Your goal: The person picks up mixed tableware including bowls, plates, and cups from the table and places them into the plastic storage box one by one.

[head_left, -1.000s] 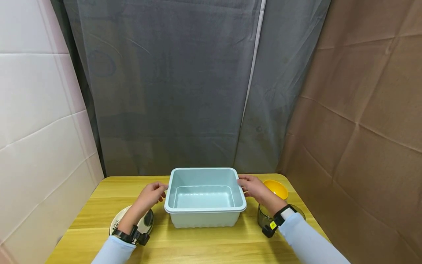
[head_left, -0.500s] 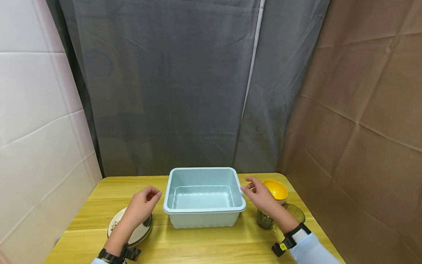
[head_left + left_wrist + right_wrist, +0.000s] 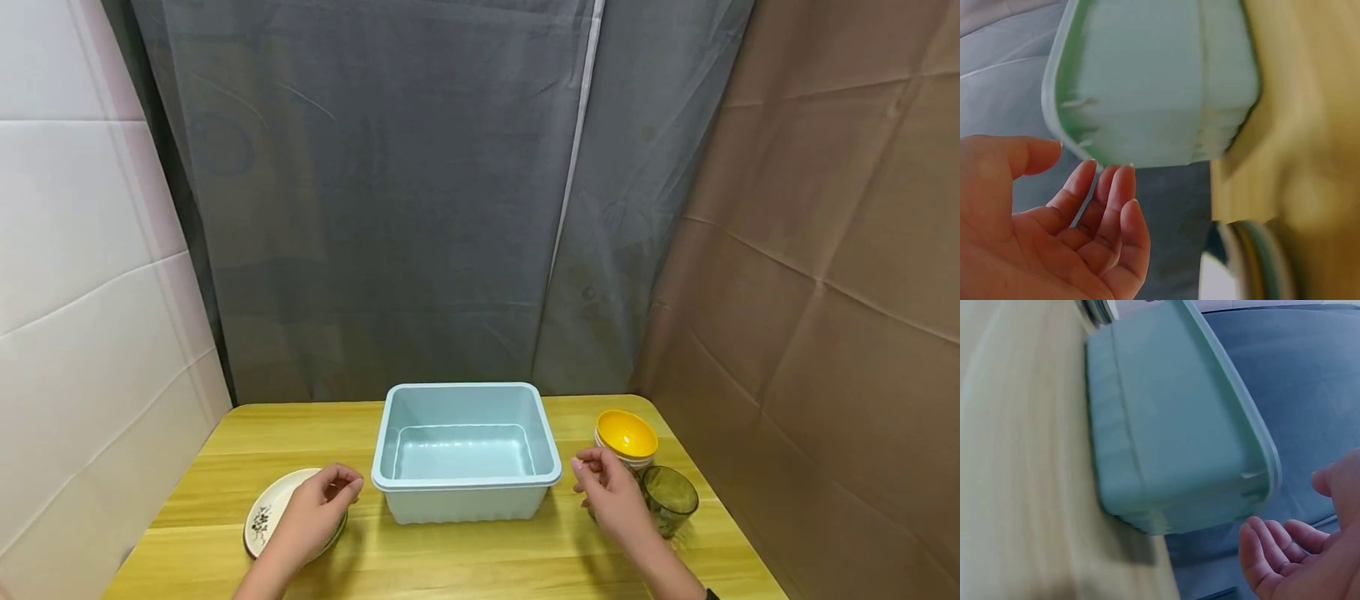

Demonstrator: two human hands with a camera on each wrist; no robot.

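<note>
A light blue plastic basin [image 3: 465, 450], rectangular and bare inside, stands upright in the middle of the wooden table. My left hand [image 3: 311, 508] hovers left of it, over the stacked plates [image 3: 264, 515], its fingers loosely bent and holding nothing. On the other side, my right hand [image 3: 611, 492] hangs apart from the basin with relaxed fingers, in front of the green glass cups [image 3: 670, 496]. It partly hides one cup. In the left wrist view, bent fingers [image 3: 1125, 231] appear near the basin's rim; the right wrist view also shows a bare palm.
Behind the cups sits a stack of bowls with a yellow bowl [image 3: 627, 433] on top. The wooden table [image 3: 480, 567] ends at a grey curtain [image 3: 390, 208]. A white cloth [image 3: 97, 292] hangs at left, a brown cloth [image 3: 840, 275] at right.
Both hands have let go of the basin's sides and drawn back toward me, the left over the plates, the right toward the cups. The basin stays in place.
</note>
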